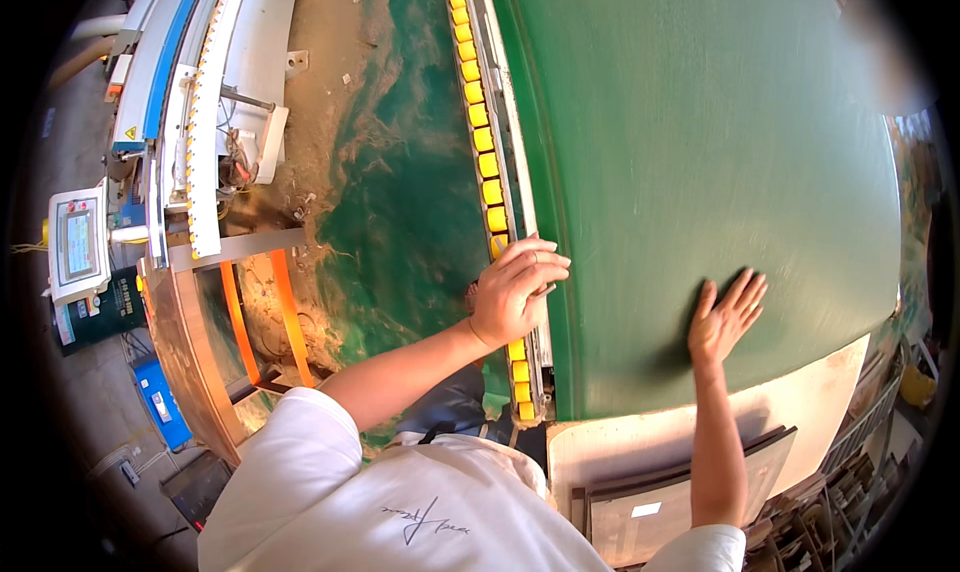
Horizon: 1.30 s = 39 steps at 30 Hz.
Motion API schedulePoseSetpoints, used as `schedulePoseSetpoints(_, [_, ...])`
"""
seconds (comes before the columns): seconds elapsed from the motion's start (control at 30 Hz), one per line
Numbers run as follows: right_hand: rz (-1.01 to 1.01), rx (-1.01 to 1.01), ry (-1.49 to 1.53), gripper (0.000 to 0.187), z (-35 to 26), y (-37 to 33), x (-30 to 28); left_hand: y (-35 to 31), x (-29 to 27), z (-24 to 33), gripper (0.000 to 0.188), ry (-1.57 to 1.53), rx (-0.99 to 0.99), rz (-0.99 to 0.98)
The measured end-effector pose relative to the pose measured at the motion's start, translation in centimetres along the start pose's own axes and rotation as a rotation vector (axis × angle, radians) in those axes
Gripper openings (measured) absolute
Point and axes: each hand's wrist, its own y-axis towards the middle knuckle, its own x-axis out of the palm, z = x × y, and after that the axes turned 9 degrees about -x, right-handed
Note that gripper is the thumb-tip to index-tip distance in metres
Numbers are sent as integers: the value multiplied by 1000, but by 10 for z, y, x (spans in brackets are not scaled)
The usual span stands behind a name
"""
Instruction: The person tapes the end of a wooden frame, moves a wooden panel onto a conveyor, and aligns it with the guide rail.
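My right hand [725,320] lies palm down on a wide green tabletop [700,172], fingers stretched and slightly spread, with nothing in it. My left hand [515,294] is at the left edge of that top, above a rail of yellow rollers [486,165]. Its fingers are curled together and point right, over the rim. A small dark tip shows by the left fingers, but what they hold, if anything, I cannot make out.
A long machine with a white toothed strip [205,122] and a control panel [78,242] stands at left. Near it are an orange-legged frame [290,312] and a blue box [162,402]. Flat boards [690,492] lean below the tabletop, and scrap pieces [820,522] lie at lower right.
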Motion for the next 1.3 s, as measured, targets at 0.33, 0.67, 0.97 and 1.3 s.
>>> schedulePoseSetpoints(0.33, [-209,-146,150,83,-77,-126,-64,-10,4,6,30,151,-5,76])
schedulePoseSetpoints(0.67, [153,-189,597,62,-72,-116,-88,-10,-3,-2,32,263,50,-16])
schedulePoseSetpoints(0.97, [52,216,30,58,0,-50,-20,-2,3,4,30,216,32,-85])
schedulePoseSetpoints(1.3, [45,302,262,60,-53,-185,-37,-1,11,18,24,192,141,-95])
